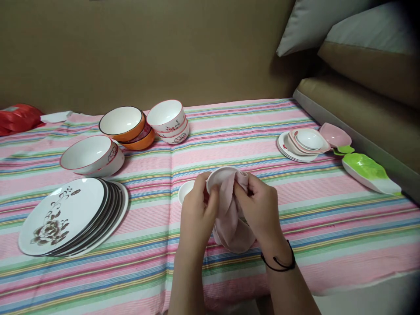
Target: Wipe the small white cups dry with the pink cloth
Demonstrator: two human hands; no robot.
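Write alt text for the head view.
A person's left hand grips a small pale dish while the right hand holds a pink cloth against it, over a striped cover. At left are stacked plates and stacked bowls; at right, stacked small dishes, a pink dish and a green-and-white dish.

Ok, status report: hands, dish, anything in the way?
Left hand gripping small white dish. Right hand holding pink cloth against it. Second white dish partly hidden behind left hand; nothing visibly blocking.
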